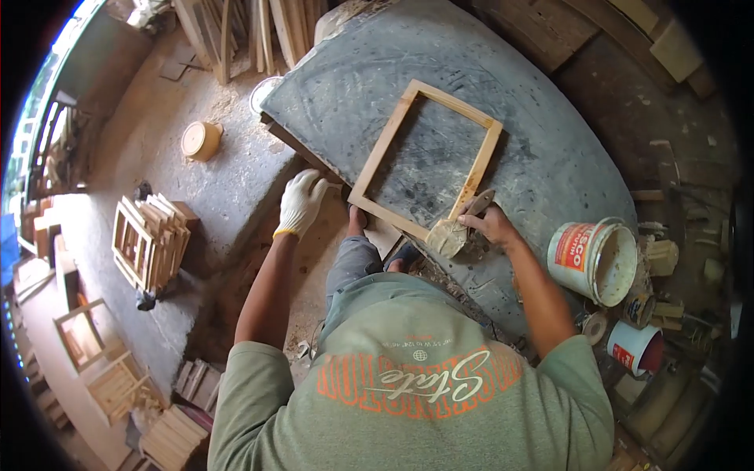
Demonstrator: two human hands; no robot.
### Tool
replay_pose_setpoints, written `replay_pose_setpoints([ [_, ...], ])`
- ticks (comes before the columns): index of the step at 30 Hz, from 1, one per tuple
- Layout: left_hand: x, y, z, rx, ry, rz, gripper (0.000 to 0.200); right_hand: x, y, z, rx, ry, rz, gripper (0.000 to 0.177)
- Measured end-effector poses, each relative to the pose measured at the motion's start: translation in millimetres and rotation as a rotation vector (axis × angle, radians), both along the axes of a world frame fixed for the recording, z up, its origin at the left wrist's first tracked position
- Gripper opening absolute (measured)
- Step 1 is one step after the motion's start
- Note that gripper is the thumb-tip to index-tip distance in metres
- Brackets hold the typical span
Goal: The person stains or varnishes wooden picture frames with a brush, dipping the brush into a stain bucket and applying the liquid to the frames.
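My left hand (pixel 301 204), in a white glove, is beside the table's left edge, its fingers loosely bent and apart, with nothing clearly visible in them. A rectangular wooden frame (pixel 382 152) lies flat on the grey table (pixel 542 141). At the frame's near right corner, my bare right hand (pixel 491 224) is closed on a flat-handled tool (pixel 478 202). Next to its fingers, a pale, paste-smeared piece (pixel 448 238) overlaps the corner; whether it is part of the tool is unclear.
An open white bucket (pixel 572 250) with an orange label stands at the table's right, near a smaller red-and-white tub (pixel 628 345). On the left are a round tan container (pixel 201 141) and stacked small frames (pixel 149 239). Wooden strips (pixel 271 35) lean at the top.
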State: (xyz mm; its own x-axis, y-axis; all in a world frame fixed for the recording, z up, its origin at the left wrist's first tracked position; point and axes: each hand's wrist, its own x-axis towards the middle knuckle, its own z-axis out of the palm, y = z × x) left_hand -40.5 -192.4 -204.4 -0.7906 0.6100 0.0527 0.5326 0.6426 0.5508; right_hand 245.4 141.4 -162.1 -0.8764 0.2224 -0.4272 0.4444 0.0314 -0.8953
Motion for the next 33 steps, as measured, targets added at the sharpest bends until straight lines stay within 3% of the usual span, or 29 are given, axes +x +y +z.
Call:
replay_pose_setpoints([
  [7, 55.9, -152.4, -52.3, -0.192, -0.224, 0.261, 0.037, -70.3, -3.0, -3.3, -0.102, -0.019, 0.192, 0.015],
  [10, 92.1, -184.3, -57.5, -0.344, -0.360, 0.261, 0.036, -100.0, -10.5, -13.8, -0.120, 0.010, 0.242, 0.016],
  [14, 133.6, -217.3, -85.9, -0.353, -0.577, 0.393, 0.037, -139.4, -27.9, -16.3, -0.116, 0.047, 0.294, 0.014],
  [19, 148.7, -214.4, -81.4, -0.341, -0.718, 0.453, 0.040, -181.3, -49.6, -25.3, -0.103, 0.105, 0.319, 0.016],
  [28, 118.3, -190.3, -74.6, -0.179, -0.688, 0.504, 0.039, -218.0, -75.7, -17.1, 0.070, 0.235, 0.309, 0.018],
  [33, 115.1, -185.5, -85.9, -0.193, -0.697, 0.507, 0.039, -210.8, -79.8, -39.9, 0.169, 0.396, -0.008, 0.017],
])
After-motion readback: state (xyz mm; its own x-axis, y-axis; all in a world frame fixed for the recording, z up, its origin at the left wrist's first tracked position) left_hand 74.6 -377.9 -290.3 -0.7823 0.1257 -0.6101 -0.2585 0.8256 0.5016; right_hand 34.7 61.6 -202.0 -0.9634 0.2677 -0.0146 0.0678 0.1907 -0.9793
